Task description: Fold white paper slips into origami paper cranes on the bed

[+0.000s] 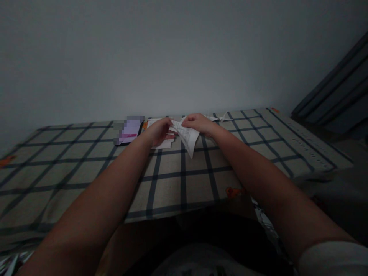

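Observation:
Between my two hands a sheet of white paper (188, 138) with faint printing is bunched at the top, its lower corner pointing down above the tablecloth. My left hand (159, 131) pinches its upper left part. On the other side my right hand (198, 123) grips its upper right edge between thumb and fingers. More papers (164, 143) lie flat under and beside my left hand, partly covered by it. Behind my right hand are thin white paper strips (225, 117).
A tablet or phone with a lit screen (130, 132) lies left of the papers, partly pixelated. A checked cloth (169, 184) covers the table, which meets a plain wall (184, 57). A dark curtain (339, 80) hangs at the right. Small orange patches (234, 191) mark the cloth's edges.

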